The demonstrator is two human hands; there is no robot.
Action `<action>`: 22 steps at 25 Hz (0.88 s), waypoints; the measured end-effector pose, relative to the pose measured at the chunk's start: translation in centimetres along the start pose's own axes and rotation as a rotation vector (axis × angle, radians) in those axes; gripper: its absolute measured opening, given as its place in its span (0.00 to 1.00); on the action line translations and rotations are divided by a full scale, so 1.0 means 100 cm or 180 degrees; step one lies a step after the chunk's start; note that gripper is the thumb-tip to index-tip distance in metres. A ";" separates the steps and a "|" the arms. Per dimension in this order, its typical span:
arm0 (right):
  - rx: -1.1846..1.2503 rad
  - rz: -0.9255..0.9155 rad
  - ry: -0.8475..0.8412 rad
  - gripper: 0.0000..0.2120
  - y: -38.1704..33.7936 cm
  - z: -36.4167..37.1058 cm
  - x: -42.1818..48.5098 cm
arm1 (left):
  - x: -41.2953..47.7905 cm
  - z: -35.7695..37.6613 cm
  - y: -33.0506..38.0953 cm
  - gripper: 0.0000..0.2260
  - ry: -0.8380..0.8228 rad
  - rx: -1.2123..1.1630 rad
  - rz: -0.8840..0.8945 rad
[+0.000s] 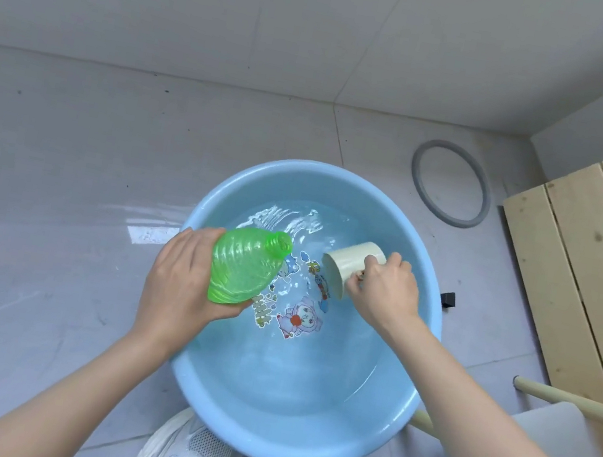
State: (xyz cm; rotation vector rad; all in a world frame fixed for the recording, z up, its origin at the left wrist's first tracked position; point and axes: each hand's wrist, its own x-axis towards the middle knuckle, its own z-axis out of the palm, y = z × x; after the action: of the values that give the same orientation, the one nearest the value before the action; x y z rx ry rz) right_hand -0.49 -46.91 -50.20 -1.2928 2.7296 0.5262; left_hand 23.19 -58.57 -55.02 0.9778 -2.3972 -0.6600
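Above rippled water, left hand (184, 280) grips ribbed green bottle (245, 264); right hand (382, 287) clasps cream mug (352, 263).

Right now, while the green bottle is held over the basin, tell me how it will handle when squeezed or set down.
The green bottle looks thin, ribbed and see-through, so it probably gives under the left hand and weighs little. Its mouth is uncapped, so tilting may spill anything inside. Round-bodied, it would likely roll if laid down.
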 end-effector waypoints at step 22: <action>0.4983 0.1350 -0.0830 0.13 0.021 -0.024 -0.078 | -0.001 0.001 -0.001 0.39 -0.0007 0.0028 0.0002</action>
State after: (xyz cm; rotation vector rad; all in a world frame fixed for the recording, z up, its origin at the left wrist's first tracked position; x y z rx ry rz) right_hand 3.09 -40.73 -45.75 -0.1842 2.0349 -1.1375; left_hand 23.22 -58.55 -55.12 0.9805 -2.4040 -0.6512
